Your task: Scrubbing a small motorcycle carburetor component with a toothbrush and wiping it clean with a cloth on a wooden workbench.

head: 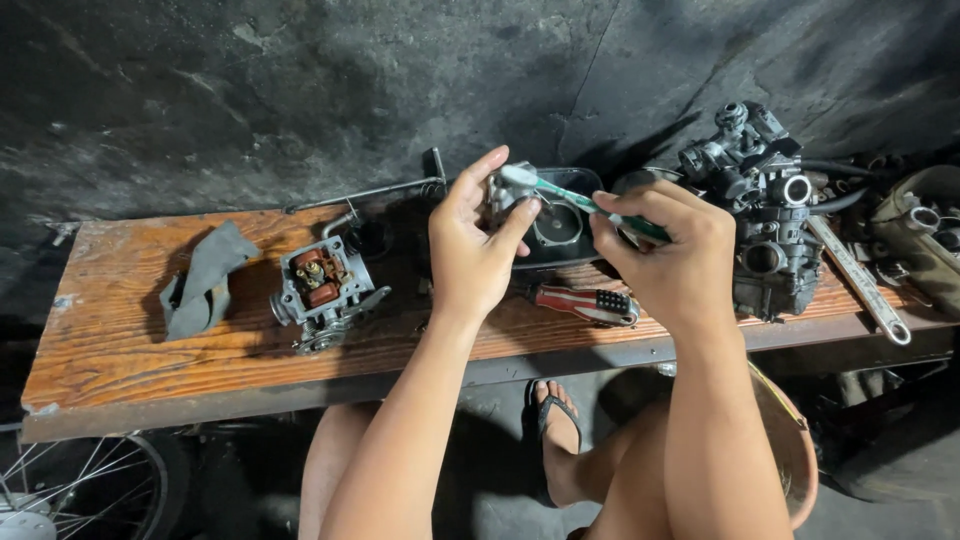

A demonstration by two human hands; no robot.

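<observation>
My left hand (472,245) is raised above a wooden bench (120,330) and grips a small grey metal part (505,195) between fingers and thumb. My right hand (668,250) holds a green and white toothbrush (575,197), its bristle head resting on the metal part. Behind the hands a dark tray (560,225) with a round lid lies on the bench. A carburetor body (322,285) with its open top showing orange pieces sits to the left of my left hand.
A grey rag (205,280) lies at the bench's left. A screwdriver (585,303) with a red patterned handle lies below my hands. A larger engine assembly (760,215) and a wrench (862,285) are at the right. A bicycle wheel (85,490) shows bottom left.
</observation>
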